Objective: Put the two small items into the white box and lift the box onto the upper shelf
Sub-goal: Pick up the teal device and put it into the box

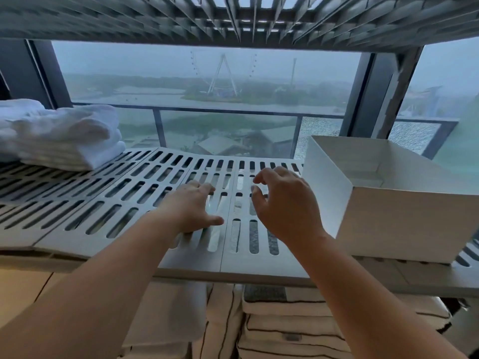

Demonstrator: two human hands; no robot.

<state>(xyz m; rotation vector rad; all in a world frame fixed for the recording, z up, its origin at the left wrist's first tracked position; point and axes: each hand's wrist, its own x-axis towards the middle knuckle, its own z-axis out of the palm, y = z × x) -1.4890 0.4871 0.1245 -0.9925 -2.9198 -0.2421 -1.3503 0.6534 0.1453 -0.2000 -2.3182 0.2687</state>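
The white box stands open-topped on the right of the slotted middle shelf; its inside looks empty as far as I can see. My left hand lies palm down on the shelf, fingers bent, over a clear wrapped item that shows below the thumb. My right hand hovers just left of the box, its fingers curled and apart. A second small clear item seems to lie on the shelf by its fingertips, blurred. The upper shelf spans the top of the view.
A stack of folded white towels sits at the shelf's left end. Striped folded linens fill the level below. Behind the shelf is a large window with a railing.
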